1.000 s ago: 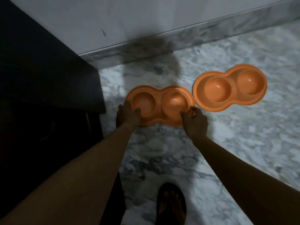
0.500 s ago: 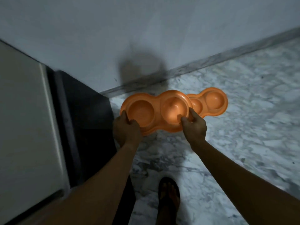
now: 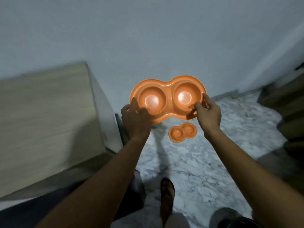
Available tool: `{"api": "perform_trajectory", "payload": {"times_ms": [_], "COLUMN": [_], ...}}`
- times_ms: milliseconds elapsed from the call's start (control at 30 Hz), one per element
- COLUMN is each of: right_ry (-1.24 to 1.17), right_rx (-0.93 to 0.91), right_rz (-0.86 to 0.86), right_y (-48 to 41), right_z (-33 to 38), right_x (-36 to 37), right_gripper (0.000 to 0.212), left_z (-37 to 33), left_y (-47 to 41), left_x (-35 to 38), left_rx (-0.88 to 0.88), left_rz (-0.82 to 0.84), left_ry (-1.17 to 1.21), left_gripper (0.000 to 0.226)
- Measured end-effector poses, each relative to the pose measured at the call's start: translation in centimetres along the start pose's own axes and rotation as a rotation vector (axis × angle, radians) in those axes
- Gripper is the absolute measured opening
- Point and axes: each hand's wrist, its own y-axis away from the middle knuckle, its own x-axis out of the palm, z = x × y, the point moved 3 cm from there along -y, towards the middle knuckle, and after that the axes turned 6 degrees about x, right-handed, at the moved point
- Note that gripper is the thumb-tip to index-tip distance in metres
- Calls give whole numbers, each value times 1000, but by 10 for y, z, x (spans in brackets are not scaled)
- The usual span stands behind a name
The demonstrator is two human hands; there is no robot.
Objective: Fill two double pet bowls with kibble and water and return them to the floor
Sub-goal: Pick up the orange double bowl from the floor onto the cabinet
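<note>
An orange double pet bowl point(image 3: 167, 96) is held level in the air, high above the floor, both of its cups empty. My left hand point(image 3: 134, 119) grips its near left rim with the thumb inside the left cup. My right hand point(image 3: 208, 111) grips the near right rim, thumb inside the right cup. A second orange double pet bowl point(image 3: 182, 132) lies empty on the marble floor point(image 3: 213, 155) far below, between my two forearms.
A pale wooden cabinet top point(image 3: 44, 120) stands at the left beside a grey wall point(image 3: 148, 38). Dark furniture point(image 3: 289, 102) sits at the right. My sandalled foot point(image 3: 167, 193) is on the floor below the bowls.
Both hands have lifted the first bowl from the floor up to about counter height as I stood up. The second bowl stays on the floor and now looks small below.
</note>
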Motion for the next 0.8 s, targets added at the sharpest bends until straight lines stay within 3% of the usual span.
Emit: {"api": "perform_trajectory", "payload": {"times_ms": [200, 433, 567, 800], "right_ry": [-134, -218, -169, -30], "right_rx": [-139, -166, -224, -296], "right_rz": [-20, 140, 290, 522], "right_y": [198, 404, 476, 543], "right_z": [82, 109, 126, 132], "right_x": [-15, 68, 132, 233], "right_gripper": [52, 55, 57, 62], "left_z": [-20, 41, 83, 156], "left_y": [32, 73, 84, 100], "left_x": [-214, -457, -554, -660], "left_rx": [154, 159, 80, -63], "left_rz": [4, -51, -181, -348], "left_ry": [122, 89, 76, 45], "left_gripper": [59, 53, 51, 51]}}
